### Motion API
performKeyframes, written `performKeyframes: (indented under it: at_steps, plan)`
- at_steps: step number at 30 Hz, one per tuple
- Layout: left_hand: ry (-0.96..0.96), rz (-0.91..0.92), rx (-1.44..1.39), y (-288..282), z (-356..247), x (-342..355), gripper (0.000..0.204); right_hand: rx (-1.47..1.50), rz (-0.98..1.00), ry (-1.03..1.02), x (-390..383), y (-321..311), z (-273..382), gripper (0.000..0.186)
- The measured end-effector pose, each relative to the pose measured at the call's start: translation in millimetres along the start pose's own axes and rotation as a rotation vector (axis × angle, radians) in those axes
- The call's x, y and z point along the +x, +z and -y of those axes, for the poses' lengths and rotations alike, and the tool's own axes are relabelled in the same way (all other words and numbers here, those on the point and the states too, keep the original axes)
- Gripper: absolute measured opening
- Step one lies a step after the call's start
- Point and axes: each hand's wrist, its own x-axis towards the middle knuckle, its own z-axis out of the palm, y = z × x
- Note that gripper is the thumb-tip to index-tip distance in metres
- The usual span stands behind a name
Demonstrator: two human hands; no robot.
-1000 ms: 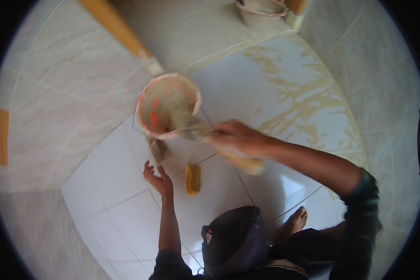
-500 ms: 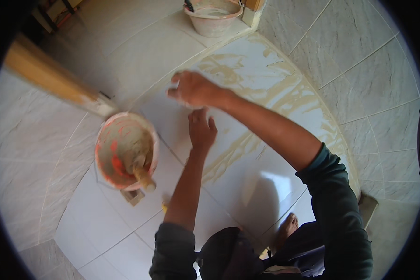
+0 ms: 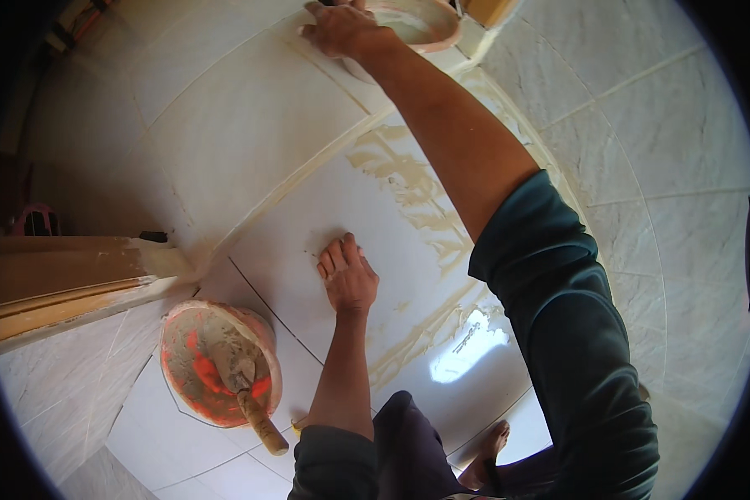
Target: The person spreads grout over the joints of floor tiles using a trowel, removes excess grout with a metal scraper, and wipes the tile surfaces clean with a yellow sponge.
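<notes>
My right hand reaches to the left rim of the far bucket, at the top of the view. Its fingers curl round a black handle, mostly hidden by the hand and cut off by the picture's edge. On the pale floor tile my left hand rests with bent fingers slightly apart, holding nothing. Thin beige paste is smeared in streaks over the tiles to its right. A trowel with a wooden handle leans in the near bucket, its blade in grey-beige paste.
A wooden door frame ends at the threshold behind the near bucket. Marbled wall tiles rise on the right. My bare foot stands on the floor near the lower edge. A pink object is at the far left.
My right hand has moved from above my left hand to the far bucket and closed on the black handle. My left hand has come down onto the tile. The view has shifted.
</notes>
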Motion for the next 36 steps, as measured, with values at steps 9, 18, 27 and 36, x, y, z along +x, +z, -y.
performKeyframes:
  at_steps: [9, 18, 27, 36]
  plan:
    - [-0.034, 0.014, -0.043, 1.3, 10.7, 0.8, 0.037, 0.18, -0.414, -0.375, 12.1, -42.0, -33.3, 0.022]
    - [-0.016, -0.013, -0.131, 3.2, -7.8, 6.1, 0.038, 0.271, -0.243, 0.088, -123.0, -133.5, -94.2, 0.029]
    - [0.011, -0.069, -0.09, 3.2, -9.2, 6.7, 0.036, 0.15, -0.141, 0.124, -139.6, -105.9, -131.2, 0.037]
    - [0.005, -0.056, -0.089, 2.6, -8.8, 7.4, 0.035, 0.319, -0.117, 0.329, -207.2, -141.7, -250.5, 0.04]
